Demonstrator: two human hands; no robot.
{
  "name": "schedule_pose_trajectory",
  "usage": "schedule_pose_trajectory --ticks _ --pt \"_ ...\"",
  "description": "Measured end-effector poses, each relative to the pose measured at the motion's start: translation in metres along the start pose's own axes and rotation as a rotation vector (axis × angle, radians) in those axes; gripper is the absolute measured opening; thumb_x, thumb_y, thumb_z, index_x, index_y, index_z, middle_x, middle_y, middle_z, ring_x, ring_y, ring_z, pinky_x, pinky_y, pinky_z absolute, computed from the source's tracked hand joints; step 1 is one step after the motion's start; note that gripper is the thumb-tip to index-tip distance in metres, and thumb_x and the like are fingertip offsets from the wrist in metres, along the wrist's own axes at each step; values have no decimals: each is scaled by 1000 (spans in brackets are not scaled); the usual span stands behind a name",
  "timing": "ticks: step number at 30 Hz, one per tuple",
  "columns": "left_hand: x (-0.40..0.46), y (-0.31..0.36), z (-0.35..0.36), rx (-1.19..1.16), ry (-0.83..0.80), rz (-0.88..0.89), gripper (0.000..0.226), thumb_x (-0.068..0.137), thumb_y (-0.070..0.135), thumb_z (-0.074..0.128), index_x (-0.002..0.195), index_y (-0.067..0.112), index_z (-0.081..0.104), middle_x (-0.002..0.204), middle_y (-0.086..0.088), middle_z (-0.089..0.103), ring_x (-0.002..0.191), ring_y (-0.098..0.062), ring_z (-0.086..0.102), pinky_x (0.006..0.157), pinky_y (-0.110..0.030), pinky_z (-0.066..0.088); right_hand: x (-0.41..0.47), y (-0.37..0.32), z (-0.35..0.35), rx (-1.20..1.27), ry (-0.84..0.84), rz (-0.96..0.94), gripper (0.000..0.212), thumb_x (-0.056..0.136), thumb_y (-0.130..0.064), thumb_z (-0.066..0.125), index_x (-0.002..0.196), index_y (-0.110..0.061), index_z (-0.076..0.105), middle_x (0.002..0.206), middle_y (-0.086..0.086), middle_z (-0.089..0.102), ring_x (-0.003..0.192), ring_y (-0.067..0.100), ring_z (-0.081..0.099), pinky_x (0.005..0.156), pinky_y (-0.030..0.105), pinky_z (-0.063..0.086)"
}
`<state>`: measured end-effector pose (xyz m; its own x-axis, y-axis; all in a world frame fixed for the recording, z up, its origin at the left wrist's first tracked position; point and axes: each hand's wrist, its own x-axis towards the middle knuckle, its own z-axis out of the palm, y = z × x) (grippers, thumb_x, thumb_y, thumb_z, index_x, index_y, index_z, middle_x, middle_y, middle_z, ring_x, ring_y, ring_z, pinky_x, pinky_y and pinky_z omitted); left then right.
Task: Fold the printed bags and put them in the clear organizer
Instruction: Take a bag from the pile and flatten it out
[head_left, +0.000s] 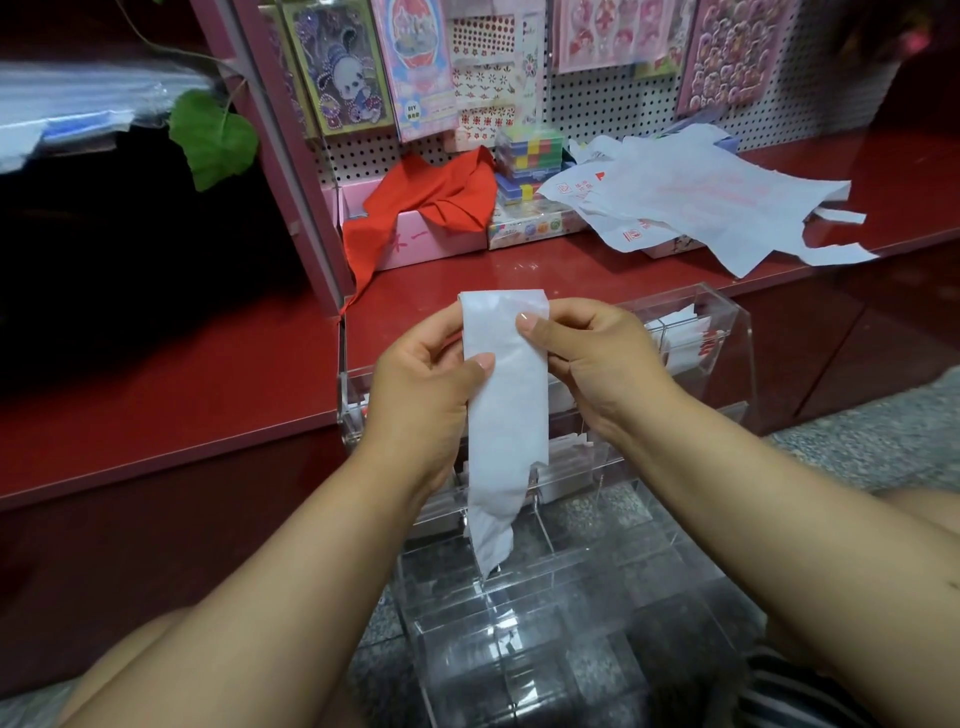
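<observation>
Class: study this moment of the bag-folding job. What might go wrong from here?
1. The folded bag strip is pinched only near its top by the left hand and right hand; its loose tail may unfold.
2. That tail dangles over the clear organizer and might snag a divider.
</observation>
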<state>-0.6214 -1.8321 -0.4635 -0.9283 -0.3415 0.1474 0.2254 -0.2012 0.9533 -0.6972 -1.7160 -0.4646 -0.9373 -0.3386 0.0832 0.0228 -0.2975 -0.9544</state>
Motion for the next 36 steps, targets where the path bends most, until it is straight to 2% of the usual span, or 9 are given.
schedule_pose_trajectory --ticks 5,9,13,15,17,21,27,33,36 --pt "0 -5 1 36 90 7 41 84 -19 56 112 11 57 106 -9 71 94 -23 70 76 -33 59 1 2 0 20 57 -70 25 77 8 71 78 -13 56 61 -1 64 56 13 61 58 26 53" --pt "-5 -12 -2 288 -11 -225 15 89 6 66 103 10 64 97 -9 75 87 -27 72 72 -37 59 8 -2 -7 92 149 -105 35 76 8 72 83 -16 48 64 0 57 57 10 55 58 22 49" --pt "-3 -9 -10 358 48 -169 8 90 11 66 86 15 71 82 -4 76 75 -21 72 74 -39 59 11 -4 -12 -55 141 -36 24 82 -13 73 95 -18 54 73 0 67 63 10 62 65 29 52" --pt "2 -5 -16 328 171 -61 8 90 12 66 84 13 71 80 -3 76 71 -19 68 69 -36 57 9 -4 -13 -132 62 150 26 87 -39 66 99 -18 57 64 1 63 52 10 54 52 26 44" --pt "5 -4 -21 293 279 33 14 90 13 68 82 3 69 73 -8 67 67 -19 55 64 -36 47 2 -4 -11 -66 -149 420 53 88 -61 50 110 -13 56 60 10 63 46 16 54 44 22 41" --pt "3 -4 -19 317 274 93 16 89 16 69 77 6 69 69 -4 65 67 -16 53 65 -31 45 -11 5 -4 91 -429 617 73 84 -75 32 103 -12 62 75 22 67 60 26 65 61 31 54" --pt "-4 -2 -9 220 192 -24 8 88 8 67 82 11 72 76 -2 76 69 -13 69 61 -26 57 -5 9 -5 191 -309 528 76 79 -68 44 97 0 72 88 13 72 81 23 68 80 39 55" --pt "-7 -1 -8 262 159 -86 7 87 7 67 82 8 72 62 4 71 48 1 57 47 -11 41 -5 7 -4 215 -279 344 44 83 -37 58 109 -1 66 89 10 73 81 17 70 65 27 57" --pt "-6 -2 -8 266 155 -106 5 87 7 68 84 6 73 62 4 70 47 1 55 47 -10 40 -6 9 -6 122 -250 278 18 92 -15 57 87 -1 68 74 5 72 70 14 69 62 23 55"
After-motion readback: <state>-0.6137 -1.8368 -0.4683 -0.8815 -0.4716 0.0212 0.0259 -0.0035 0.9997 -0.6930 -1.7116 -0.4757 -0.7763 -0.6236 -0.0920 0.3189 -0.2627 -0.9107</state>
